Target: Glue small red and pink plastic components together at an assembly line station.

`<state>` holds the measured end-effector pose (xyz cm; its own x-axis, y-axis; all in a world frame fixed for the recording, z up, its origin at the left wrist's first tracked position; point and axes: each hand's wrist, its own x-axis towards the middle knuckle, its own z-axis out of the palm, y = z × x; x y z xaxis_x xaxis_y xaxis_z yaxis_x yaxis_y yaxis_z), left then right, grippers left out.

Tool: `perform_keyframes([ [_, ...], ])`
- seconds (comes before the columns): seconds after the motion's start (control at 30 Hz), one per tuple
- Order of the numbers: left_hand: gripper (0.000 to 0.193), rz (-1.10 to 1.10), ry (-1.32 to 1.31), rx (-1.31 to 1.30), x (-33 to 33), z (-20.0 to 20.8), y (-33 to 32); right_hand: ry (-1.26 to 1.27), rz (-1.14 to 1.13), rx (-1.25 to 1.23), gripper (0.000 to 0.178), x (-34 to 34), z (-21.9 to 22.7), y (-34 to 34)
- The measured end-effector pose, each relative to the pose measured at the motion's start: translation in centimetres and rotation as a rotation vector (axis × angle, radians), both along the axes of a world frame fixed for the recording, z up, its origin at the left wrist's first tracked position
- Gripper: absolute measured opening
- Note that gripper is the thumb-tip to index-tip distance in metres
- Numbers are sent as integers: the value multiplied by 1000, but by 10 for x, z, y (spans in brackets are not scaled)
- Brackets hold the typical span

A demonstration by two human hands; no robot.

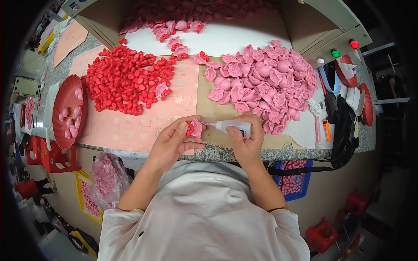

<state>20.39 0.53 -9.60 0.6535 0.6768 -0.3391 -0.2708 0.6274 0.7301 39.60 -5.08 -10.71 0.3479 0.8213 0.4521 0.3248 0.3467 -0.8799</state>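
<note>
My left hand (167, 143) is closed in a pinch on a small red plastic piece (189, 129) with a pink moulded shell piece (197, 128) against it. My right hand (250, 141) is wrapped round a white squeeze bottle (222, 125), tilted nearly flat. Its thin purple-tipped nozzle points left, right at the pink piece; whether it touches cannot be made out. Beyond my left hand lies a heap of red plastic pieces (126, 80). A heap of pink shell pieces (274, 80) spreads beyond my right hand.
A boxy grey machine (333, 37) with red and green buttons stands at the back, joined pieces on its white bed. At left sits a red dish (65, 135) of pink pieces. An orange cutter (326, 130) and black bag (344, 130) lie at right. Below is a blue crate (309, 174).
</note>
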Motion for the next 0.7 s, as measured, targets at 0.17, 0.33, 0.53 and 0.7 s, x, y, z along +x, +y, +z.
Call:
perform_keyframes([
  [0.17,40,28,-52,15,1,-4,-1,-7,0,-6,22,0,1,0],
  [0.33,40,41,-69,49,0,-7,-1,-12,-7,-2,23,0,0,-1],
  [0.53,41,73,-73,96,0,-6,-3,20,-5,10,24,-1,1,0],
  [0.7,41,86,-111,104,0,-7,-2,-50,-16,47,26,0,-1,1],
])
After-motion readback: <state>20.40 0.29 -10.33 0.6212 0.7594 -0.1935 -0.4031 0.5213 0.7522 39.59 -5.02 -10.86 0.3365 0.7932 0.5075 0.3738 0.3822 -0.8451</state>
